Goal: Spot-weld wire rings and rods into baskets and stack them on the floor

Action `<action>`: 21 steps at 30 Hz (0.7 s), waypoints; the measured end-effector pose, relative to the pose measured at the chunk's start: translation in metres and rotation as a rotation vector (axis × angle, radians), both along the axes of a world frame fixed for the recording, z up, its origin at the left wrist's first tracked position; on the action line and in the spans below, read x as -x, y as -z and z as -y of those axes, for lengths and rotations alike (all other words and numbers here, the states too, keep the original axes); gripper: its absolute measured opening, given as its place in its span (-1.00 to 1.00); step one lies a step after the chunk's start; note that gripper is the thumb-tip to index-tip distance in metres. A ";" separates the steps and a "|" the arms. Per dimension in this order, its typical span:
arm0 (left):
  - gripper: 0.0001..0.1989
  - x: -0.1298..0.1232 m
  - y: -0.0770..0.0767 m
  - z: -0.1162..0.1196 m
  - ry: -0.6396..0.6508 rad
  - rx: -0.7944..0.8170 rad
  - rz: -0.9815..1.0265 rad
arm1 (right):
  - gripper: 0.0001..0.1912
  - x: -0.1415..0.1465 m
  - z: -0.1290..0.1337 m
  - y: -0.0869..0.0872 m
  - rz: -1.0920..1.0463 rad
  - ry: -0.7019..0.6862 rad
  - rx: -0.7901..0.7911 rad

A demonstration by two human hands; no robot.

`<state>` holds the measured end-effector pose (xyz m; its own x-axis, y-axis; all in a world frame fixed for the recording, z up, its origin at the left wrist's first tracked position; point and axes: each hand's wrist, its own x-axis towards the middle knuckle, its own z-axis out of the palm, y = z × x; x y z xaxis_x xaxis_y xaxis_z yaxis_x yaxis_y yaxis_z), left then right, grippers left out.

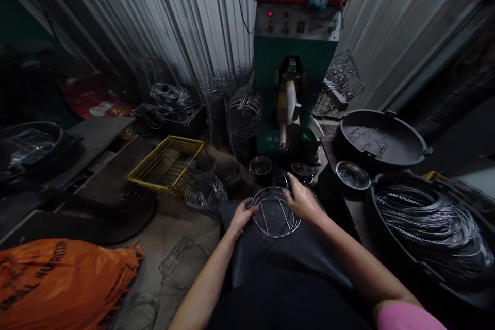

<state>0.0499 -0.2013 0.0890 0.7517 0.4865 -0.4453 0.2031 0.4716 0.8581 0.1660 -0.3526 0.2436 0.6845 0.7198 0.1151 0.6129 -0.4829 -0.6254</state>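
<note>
A round wire frame [276, 236] with two straight cross wires lies over the dark apron on my lap. My left hand [242, 215] is closed on its left rim, thumb on top. At its upper right my right hand [301, 197] is closed, with the fingers at the rim and beside a small curved metal piece [285, 178]; whether that piece is gripped is hard to tell. Just ahead stands a green machine [266, 82] with a lit red lamp and pale cylindrical arms [291, 100].
Small metal bowls [260, 165] sit below the machine. To the left are a yellow wire basket [166, 165], wire coils [205, 193] and an orange sack [65, 283]. On the right, a large pan [410, 139], a small bowl [352, 175] and a tub of wire rings [429, 227] stand close.
</note>
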 end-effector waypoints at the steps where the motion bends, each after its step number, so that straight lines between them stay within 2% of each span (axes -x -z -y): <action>1: -0.51 0.002 -0.007 -0.002 0.004 -0.049 -0.020 | -0.50 0.001 0.002 0.002 0.033 -0.040 -0.024; 3: -0.49 0.003 -0.029 -0.009 -0.018 -0.216 -0.024 | -0.54 -0.001 0.004 0.004 0.065 -0.136 -0.084; 6: -0.44 -0.004 -0.081 -0.023 -0.085 -0.530 0.172 | -0.57 -0.006 0.002 -0.001 0.013 -0.302 -0.154; 9: -0.46 -0.020 -0.137 -0.032 0.083 -0.701 0.399 | -0.58 -0.011 -0.002 -0.016 -0.055 -0.399 -0.213; 11: -0.56 -0.032 -0.163 -0.035 0.242 -0.760 0.460 | -0.60 -0.017 -0.006 -0.028 -0.071 -0.413 -0.269; 12: -0.61 -0.038 -0.171 -0.036 0.309 -0.791 0.479 | -0.62 -0.022 -0.007 -0.033 -0.079 -0.399 -0.298; 14: -0.65 -0.050 -0.178 -0.038 0.377 -0.858 0.507 | -0.66 -0.036 -0.008 -0.040 -0.099 -0.324 -0.343; 16: -0.67 -0.061 -0.176 -0.041 0.345 -0.895 0.516 | -0.68 -0.051 -0.008 -0.041 -0.117 -0.227 -0.356; 18: -0.69 -0.070 -0.167 -0.043 0.286 -0.883 0.483 | -0.68 -0.063 -0.007 -0.033 -0.119 -0.150 -0.339; 21: -0.73 -0.078 -0.146 -0.045 0.277 -0.813 0.378 | -0.69 -0.068 -0.008 -0.007 -0.109 -0.082 -0.290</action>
<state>0.1280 -0.1560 0.2354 0.9125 0.3236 0.2500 -0.1409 -0.3251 0.9351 0.2345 -0.3444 0.2511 0.6450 0.7213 0.2525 0.5643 -0.2267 -0.7938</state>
